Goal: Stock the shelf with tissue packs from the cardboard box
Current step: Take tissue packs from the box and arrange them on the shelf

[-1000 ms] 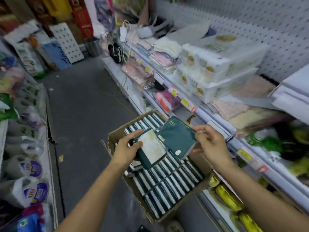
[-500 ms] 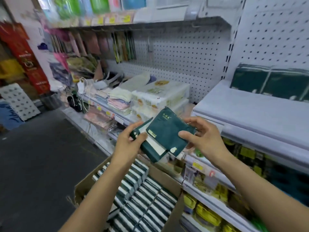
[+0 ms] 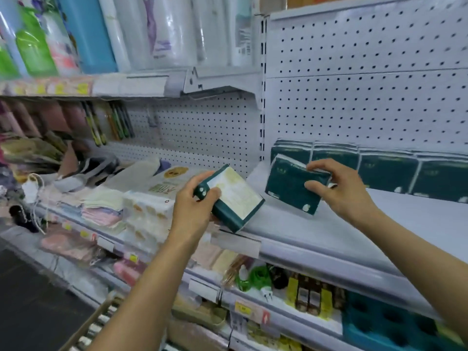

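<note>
My left hand [image 3: 196, 209] grips a dark green tissue pack [image 3: 234, 198] with a pale label face, tilted, at the front left corner of the white shelf [image 3: 329, 239]. My right hand [image 3: 339, 188] holds a second dark green tissue pack [image 3: 291, 190] upright, its lower edge at or just above the shelf surface. A row of several matching green packs [image 3: 385, 171] stands at the back of the shelf against the pegboard. Only a corner of the cardboard box [image 3: 93, 325], with packs inside, shows at the bottom left.
White pegboard [image 3: 367, 84] backs the shelf. Folded towels and boxed tissues [image 3: 141, 206] fill the shelf to the left. Bottles and wrapped goods [image 3: 101, 34] sit on the top shelf. Small goods [image 3: 304, 295] fill the lower shelf. Dark aisle floor [image 3: 30, 300] lies at left.
Both hands rose from the box to shelf height, each carrying a pack. The packs separated; the right one moved onto the shelf. The view swung up from the box to the shelf.
</note>
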`<state>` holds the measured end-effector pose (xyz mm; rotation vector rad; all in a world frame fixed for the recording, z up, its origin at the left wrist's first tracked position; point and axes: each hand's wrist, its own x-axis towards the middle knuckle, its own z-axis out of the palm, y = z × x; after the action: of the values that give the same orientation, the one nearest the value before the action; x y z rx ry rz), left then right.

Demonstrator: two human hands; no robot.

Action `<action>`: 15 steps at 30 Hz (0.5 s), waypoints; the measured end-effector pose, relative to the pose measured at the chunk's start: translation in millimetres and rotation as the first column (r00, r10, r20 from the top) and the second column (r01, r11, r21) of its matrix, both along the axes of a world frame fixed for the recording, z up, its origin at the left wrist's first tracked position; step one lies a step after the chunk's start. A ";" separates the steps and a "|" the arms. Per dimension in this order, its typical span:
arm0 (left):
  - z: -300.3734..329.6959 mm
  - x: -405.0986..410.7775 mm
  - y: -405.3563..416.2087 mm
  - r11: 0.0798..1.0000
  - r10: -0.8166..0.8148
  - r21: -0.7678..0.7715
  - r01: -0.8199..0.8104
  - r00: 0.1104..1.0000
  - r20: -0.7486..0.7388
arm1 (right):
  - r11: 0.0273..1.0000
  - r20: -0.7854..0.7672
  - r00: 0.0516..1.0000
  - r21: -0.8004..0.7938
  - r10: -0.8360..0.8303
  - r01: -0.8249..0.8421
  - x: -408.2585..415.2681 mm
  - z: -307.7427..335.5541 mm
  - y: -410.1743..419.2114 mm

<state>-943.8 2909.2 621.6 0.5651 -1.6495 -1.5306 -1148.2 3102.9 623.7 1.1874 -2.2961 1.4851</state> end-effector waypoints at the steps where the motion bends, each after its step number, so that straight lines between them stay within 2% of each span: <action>1: -0.8 -10.6 -0.3 1.000 -0.005 0.008 0.005 1.000 -0.002 | 0.997 -0.020 1.000 0.075 -0.020 0.022 -11.4 -6.3 2.2; 3: -3.2 -30.1 -1.2 1.000 -0.009 0.021 0.009 1.000 -0.005 | 0.983 -0.053 0.998 0.177 -0.032 0.041 -26.2 -17.2 1.4; 7: -7.1 -61.6 -5.8 0.997 -0.018 0.080 0.019 1.000 -0.018 | 0.961 -0.198 0.980 0.269 -0.012 0.067 -47.4 -27.0 -15.8; 10: -7.6 -79.8 -12.8 0.993 -0.031 0.113 0.033 0.999 -0.017 | 0.942 -0.325 0.945 0.302 -0.041 0.145 -64.0 -26.7 -34.5; 15: -8.6 -102.7 -30.3 0.988 -0.072 0.134 0.074 0.997 -0.016 | 0.938 -0.413 0.908 0.279 -0.074 0.204 -90.4 -31.1 -62.1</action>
<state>-1046.5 2878.9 613.0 0.5724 -1.5824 -1.7048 -1238.5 3040.8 592.7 1.2279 -2.3185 0.7515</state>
